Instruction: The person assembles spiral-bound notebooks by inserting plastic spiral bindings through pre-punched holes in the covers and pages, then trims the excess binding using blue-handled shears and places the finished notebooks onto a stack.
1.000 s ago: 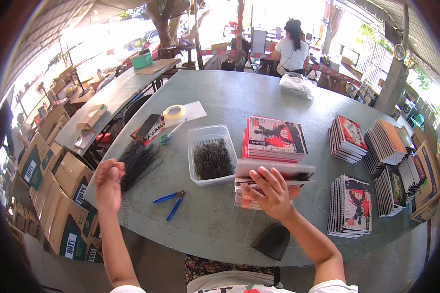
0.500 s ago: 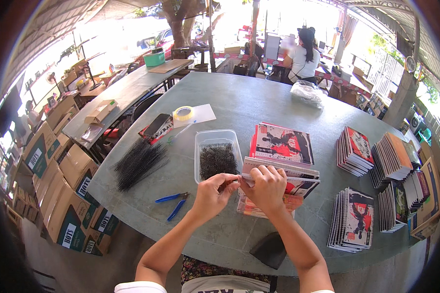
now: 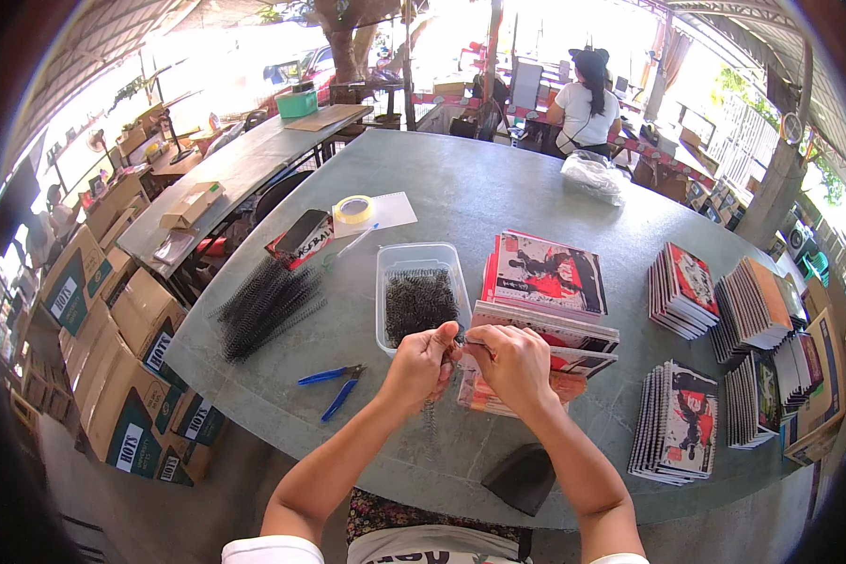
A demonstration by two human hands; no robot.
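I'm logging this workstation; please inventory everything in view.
table: one, grey, centre
side table: one, grey, left
bin: one, green, on side table
cardboard boxes: many, brown, floor left
person: one, white top, beyond table
plastic bag: one, clear, far edge
tape roll: one, yellow, overlapping white sheet
phone: one, dark, left of tape
loose coils: many, black, table's left
pliers: one, blue, table's left
tub: one, clear, centre, holds black coils
notebooks: many, multicoloured, table's middle and right
wedge: one, black, near edge
left hand: one, bare, centre, holding dark coil
right hand: one, bare, beside left hand
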